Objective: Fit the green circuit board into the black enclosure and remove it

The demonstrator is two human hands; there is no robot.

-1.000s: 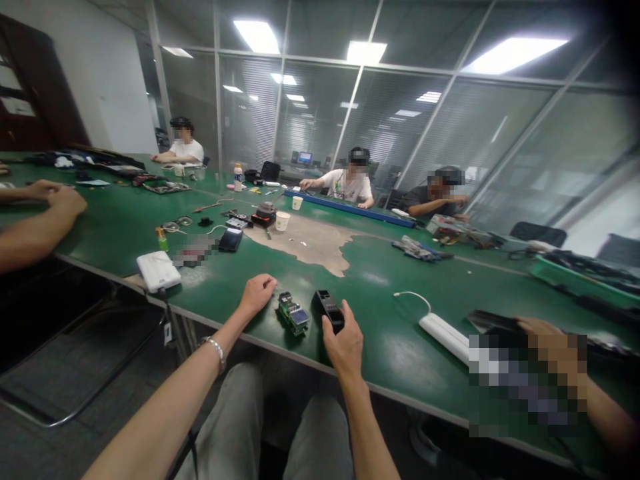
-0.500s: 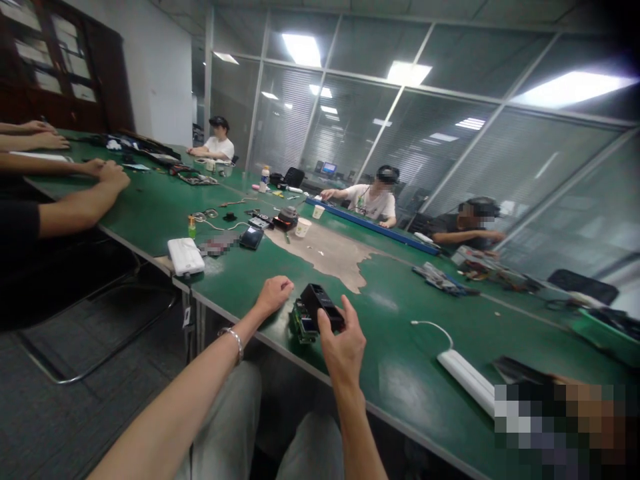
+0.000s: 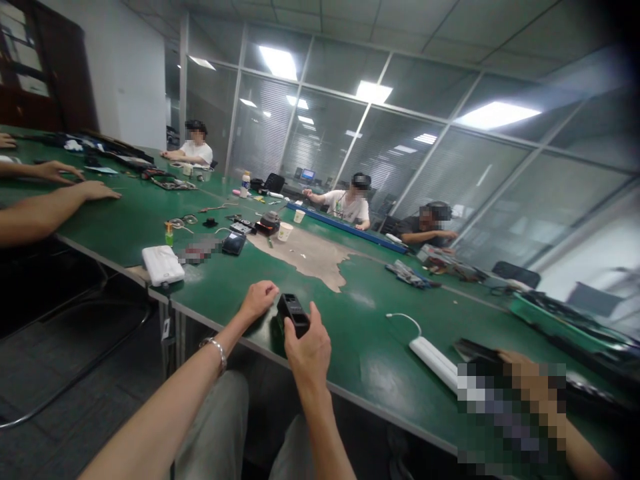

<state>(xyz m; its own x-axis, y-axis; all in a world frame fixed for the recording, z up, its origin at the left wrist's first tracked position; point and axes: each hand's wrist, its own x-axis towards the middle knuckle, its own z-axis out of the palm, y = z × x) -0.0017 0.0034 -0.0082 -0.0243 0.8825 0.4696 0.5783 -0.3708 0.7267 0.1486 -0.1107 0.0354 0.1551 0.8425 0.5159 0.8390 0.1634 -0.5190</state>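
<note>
My right hand (image 3: 311, 343) is closed around a black plastic housing (image 3: 295, 316), with the thumb on its near side and the fingers on its far side. The housing has square openings in its upper face and is tilted just above the green table's near edge. Close by on the left, my left hand (image 3: 260, 299) rests on the tabletop with its fingers curled in. Whatever those fingers hold, if anything, is hidden. A small gap separates this hand from the housing.
A white power bank-like box (image 3: 163, 265) lies left on the green table (image 3: 365, 360). Paper cups (image 3: 285, 231), a dark phone-like device (image 3: 233, 243) and a white power strip (image 3: 434, 363) lie around. Co-workers sit along the sides; one person's arm (image 3: 535, 387) reaches in at right.
The view has swung right, so everything sits further left. The black housing has turned in my right hand, and the green circuit board beneath it is now out of sight. My left hand stays curled.
</note>
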